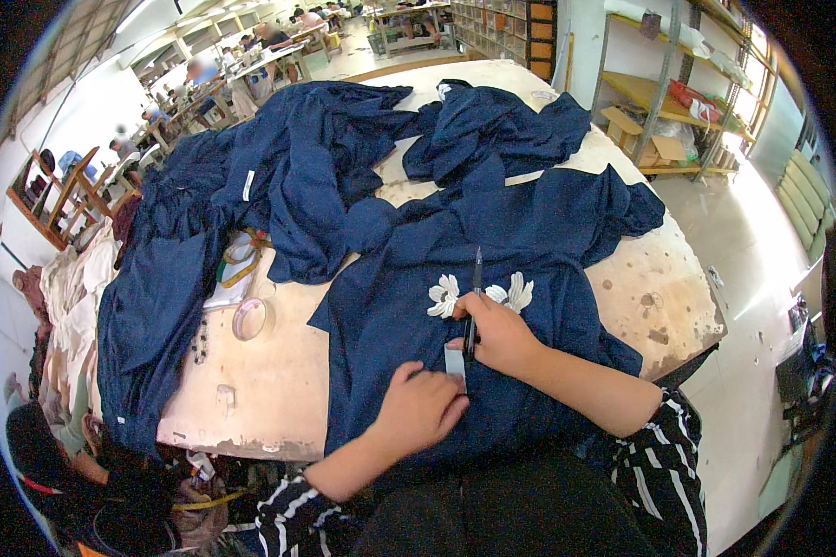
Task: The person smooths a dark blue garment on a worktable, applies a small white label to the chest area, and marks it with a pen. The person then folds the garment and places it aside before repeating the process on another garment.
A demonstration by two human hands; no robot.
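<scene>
A navy blue garment [381, 306] lies spread before me, with a white flower motif [443, 295] and a second white flower motif [513, 293] on it. Between the flowers, my right hand [497, 332] is closed around a slim black pointed tool [476, 274], its tip aimed away from me; whether it is a pen or a blade I cannot tell. Just below, a short pale grey strip [453, 360] lies over the cloth. My left hand [420, 401] has its fingers curled, with the fingertips gripping the strip's lower part.
More navy garments [297, 176] are heaped on the worn pale table [251, 399]. A roll of tape [250, 318] rests left of the cloth, near a yellow measuring tape [241, 269]. Metal shelving [659, 93] stands at the far right. Beside the table's lower left, another person [46, 446] is partly visible.
</scene>
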